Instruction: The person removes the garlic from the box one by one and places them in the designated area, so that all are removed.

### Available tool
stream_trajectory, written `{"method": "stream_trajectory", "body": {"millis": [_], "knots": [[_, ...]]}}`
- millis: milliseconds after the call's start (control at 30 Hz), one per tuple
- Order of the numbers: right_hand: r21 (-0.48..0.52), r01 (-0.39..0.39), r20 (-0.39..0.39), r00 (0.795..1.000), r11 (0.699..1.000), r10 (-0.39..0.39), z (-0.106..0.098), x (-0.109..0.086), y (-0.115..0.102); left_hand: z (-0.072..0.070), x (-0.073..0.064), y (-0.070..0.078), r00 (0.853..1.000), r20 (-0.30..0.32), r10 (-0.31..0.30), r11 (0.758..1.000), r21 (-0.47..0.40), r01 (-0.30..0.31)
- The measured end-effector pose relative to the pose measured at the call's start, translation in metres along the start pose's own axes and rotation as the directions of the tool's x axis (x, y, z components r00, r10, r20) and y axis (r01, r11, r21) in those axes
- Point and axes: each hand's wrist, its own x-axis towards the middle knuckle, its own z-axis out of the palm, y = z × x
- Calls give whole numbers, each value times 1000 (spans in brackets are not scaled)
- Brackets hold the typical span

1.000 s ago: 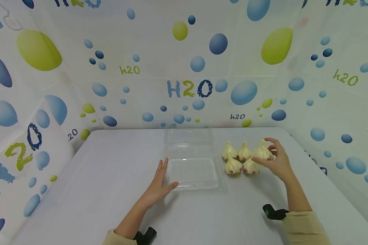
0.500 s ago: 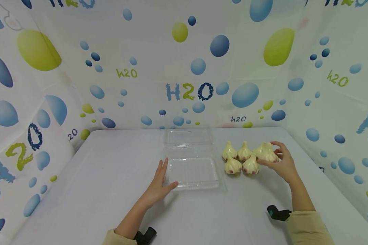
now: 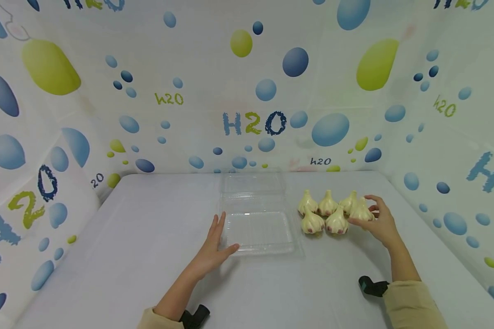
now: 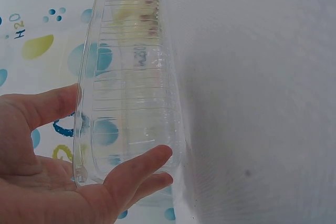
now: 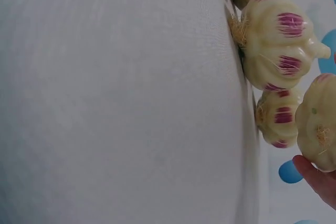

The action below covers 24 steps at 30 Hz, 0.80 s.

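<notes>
My right hand (image 3: 380, 224) grips a garlic bulb (image 3: 361, 210) between thumb and fingers, at the right end of a group of several pale garlic bulbs (image 3: 313, 223). The right wrist view shows the held bulb (image 5: 316, 124) with its root end facing the camera, a fingertip (image 5: 310, 174) against it. In that view it looks raised beside a purple-striped bulb (image 5: 281, 40) standing on the table. A clear plastic clamshell box (image 3: 258, 233) lies unfolded left of the garlic. Beside its left front corner is my left hand (image 3: 210, 256), fingers straight and spread, fingertips right at the rim.
The box's lid (image 3: 253, 184) lies folded back toward the far edge of the white table (image 3: 156, 219). Behind and beside the table hangs a sheet printed with blue and green drops (image 3: 329, 130). Black wrist devices (image 3: 372, 287) sit at both cuffs.
My right hand has moved the held garlic bulb rightward, then a little lower, out from in front of the back-right bulb, which now shows. My left hand and the box stay put.
</notes>
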Motion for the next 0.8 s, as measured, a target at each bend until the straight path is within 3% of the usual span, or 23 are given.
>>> {"method": "stream_trajectory", "body": {"millis": [433,800], "knots": [[-12,-67,104,992,998,68,4,-2,7,6,-3,-9,1000,-14,21,1000,8,-21],[18,-80,149,986,997,76,7,-5,16,11,-7,-14,999,-35,34,999,19,-34]]}}
